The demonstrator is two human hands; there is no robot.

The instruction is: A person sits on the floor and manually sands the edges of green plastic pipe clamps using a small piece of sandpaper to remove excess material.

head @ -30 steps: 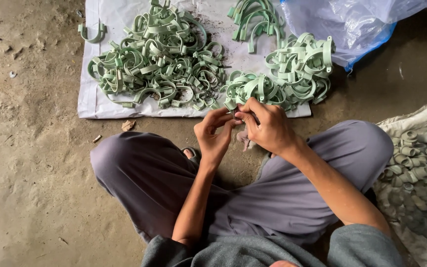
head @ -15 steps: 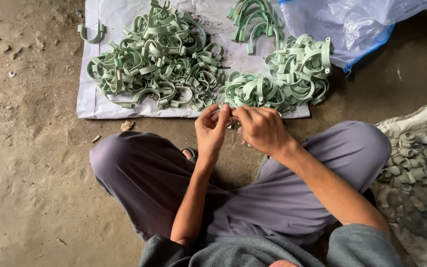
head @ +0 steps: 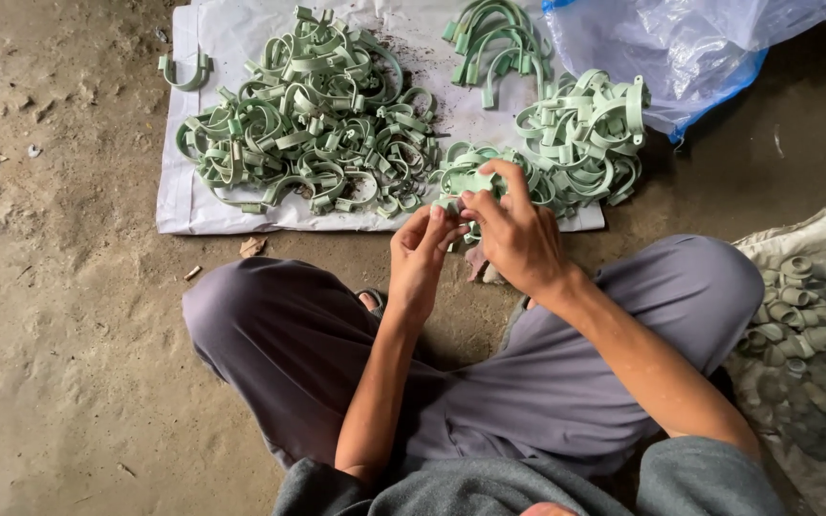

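I sit cross-legged on the ground. My left hand [head: 420, 260] and my right hand [head: 515, 234] meet in front of me, fingers pinched together on a pale green plastic clip [head: 477, 182] at the near edge of a white sheet [head: 231, 38]. A big heap of the same green clips [head: 308, 119] lies on the sheet to the left. A smaller heap of clips [head: 585, 134] lies just beyond my right hand. A few U-shaped clips [head: 494, 38] rest at the sheet's far edge.
A clear plastic bag with blue trim [head: 690, 48] lies at the upper right. A sack with small grey-green round pieces [head: 815, 315] sits by my right knee. One stray clip [head: 184, 72] lies on the dirt floor [head: 50, 287] left of the sheet.
Both hands have moved forward, away from my lap, to the edge of the smaller heap, still pinched together on a clip.
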